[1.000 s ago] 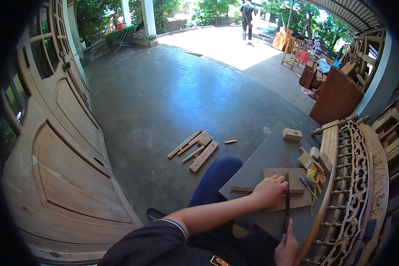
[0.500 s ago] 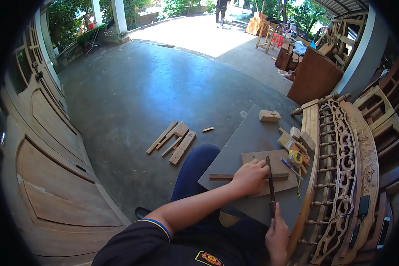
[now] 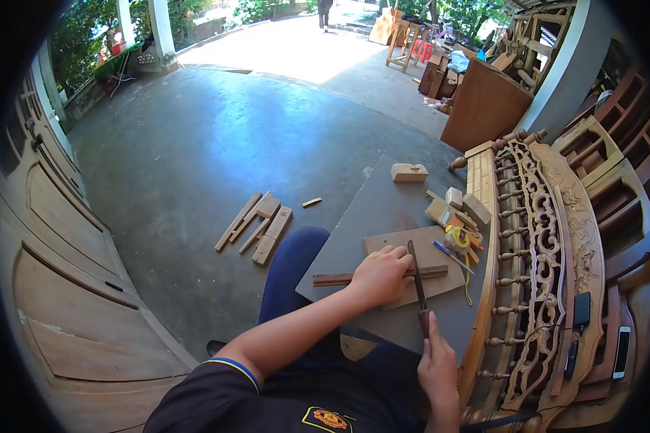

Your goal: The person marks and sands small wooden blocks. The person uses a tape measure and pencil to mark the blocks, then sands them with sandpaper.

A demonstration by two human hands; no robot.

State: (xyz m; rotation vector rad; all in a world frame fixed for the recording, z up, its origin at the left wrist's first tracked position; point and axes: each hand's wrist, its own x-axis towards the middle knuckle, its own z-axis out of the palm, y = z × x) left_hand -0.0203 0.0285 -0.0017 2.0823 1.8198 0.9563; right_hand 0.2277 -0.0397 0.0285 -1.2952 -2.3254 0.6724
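Observation:
My left hand point(image 3: 384, 276) is closed over a narrow dark wooden strip point(image 3: 332, 279), pressing it onto a flat board point(image 3: 440, 254) on the grey tabletop. My right hand point(image 3: 438, 361) grips the wooden handle of a saw point(image 3: 419, 283) with a long, narrow dark blade. The blade lies crosswise over the strip, just right of my left knuckles, its tip pointing away from me. Whether its edge has cut into the wood cannot be made out. A yellow tape measure point(image 3: 456, 236) and a blue pen point(image 3: 448, 252) lie right of the board.
A wooden block point(image 3: 409, 172) stands at the table's far end, with several offcuts point(image 3: 475, 208) at its right. A carved bench back point(image 3: 545, 238) borders the table's right side. Wooden pieces point(image 3: 273, 235) lie on the floor at left. A person point(image 3: 325, 13) is far off outside.
The camera view has turned, so everything sits further left and higher. Both hands keep their hold, and the saw still crosses the strip at nearly the same spot.

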